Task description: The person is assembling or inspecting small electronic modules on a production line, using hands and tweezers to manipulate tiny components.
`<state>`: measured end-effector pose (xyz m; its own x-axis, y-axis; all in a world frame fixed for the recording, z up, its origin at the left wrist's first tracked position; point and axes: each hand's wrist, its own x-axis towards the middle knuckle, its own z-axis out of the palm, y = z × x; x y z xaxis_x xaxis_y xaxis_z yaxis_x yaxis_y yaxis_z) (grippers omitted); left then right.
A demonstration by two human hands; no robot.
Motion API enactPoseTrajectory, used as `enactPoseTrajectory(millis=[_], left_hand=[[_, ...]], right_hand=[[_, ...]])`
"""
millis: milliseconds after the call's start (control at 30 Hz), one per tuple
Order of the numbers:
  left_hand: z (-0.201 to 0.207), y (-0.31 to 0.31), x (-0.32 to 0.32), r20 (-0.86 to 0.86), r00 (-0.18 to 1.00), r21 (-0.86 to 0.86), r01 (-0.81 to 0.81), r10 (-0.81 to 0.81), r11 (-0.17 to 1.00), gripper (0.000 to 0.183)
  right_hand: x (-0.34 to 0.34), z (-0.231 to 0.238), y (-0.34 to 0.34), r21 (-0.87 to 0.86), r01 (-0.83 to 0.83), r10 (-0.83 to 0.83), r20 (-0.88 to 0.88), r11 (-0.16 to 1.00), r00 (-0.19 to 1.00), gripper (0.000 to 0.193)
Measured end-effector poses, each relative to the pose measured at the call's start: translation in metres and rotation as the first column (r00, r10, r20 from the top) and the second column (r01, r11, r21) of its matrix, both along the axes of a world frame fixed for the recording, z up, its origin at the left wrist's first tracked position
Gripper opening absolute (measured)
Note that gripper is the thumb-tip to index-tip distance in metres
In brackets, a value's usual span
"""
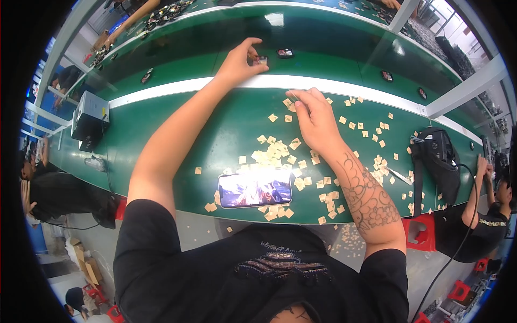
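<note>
Stretched over the white rail [258, 81], my left hand [239, 63] has its thumb and curled fingers at a small dark device [262, 60] on the green belt, the index finger raised. My right hand [314, 114] is closed in a pinch just on the near side of the rail. A slim thing, perhaps a tool, shows at its fingertips, too small to name. Many small pale square pieces [276, 151] lie scattered and heaped on the green table. Among them, close to me, a phone [254, 188] shows a bright picture on its screen.
More small dark devices [284, 53] sit along the belt. A grey-black box [90, 119] stands at the table's left, and a black bag [437, 156] lies at the right. Near the bag is a white pointed tool [398, 176]. Other people sit on both sides.
</note>
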<state>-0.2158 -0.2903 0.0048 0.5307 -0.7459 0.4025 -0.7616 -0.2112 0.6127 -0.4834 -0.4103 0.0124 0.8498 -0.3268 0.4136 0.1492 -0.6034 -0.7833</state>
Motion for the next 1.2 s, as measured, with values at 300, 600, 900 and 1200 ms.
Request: enactPoseTrajectory(millis=[300,600,900,1200], left_hand=[[0.02,0.075,-0.128,-0.144,0.978,0.153,0.175,-0.153,0.973,0.087],[0.025,0.093,-0.129,-0.167,0.952,0.17,0.283,-0.255,0.944,0.082],[0.016,0.095,-0.128,-0.117,0.956,0.093,0.279,-0.268,0.956,0.083],[0.005,0.088,-0.131,-0.087,0.954,-0.004,0.287,-0.286,0.958,0.091]], right_hand=[[-0.01,0.031,0.007,-0.291,-0.151,0.088,-0.22,0.945,0.972,0.009],[-0.008,0.045,0.037,-0.644,-0.247,-0.014,-0.371,0.724,0.929,0.009],[-0.001,0.02,0.019,-0.081,-0.161,0.132,-0.285,0.984,0.949,0.011],[0.008,0.022,0.037,-0.092,-0.298,0.282,-0.159,0.95,0.946,0.02]])
